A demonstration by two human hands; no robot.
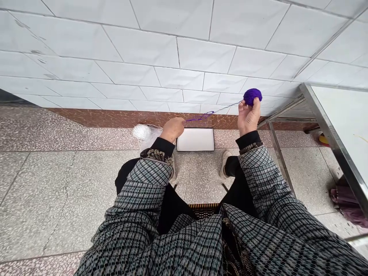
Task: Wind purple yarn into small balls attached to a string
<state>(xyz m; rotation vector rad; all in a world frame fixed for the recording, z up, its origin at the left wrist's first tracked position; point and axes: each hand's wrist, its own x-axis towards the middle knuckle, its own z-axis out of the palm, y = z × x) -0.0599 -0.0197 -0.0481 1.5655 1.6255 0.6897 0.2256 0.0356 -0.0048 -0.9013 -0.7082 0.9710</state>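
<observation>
Wearing checked coat [195, 247] nearest; farther off, gripping purple yarn ball [252, 96] with right hand [248, 117], pinching looped strand [201, 117] with left hand [173, 128]; seemingly managing slack, next needing even tension.

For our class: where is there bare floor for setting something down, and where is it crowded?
Terrazzo floor is bare between the shallow tray and woven seat, and left of the white yarn. Around the left hand, white yarn, tray and purple strand crowd the view.
</observation>
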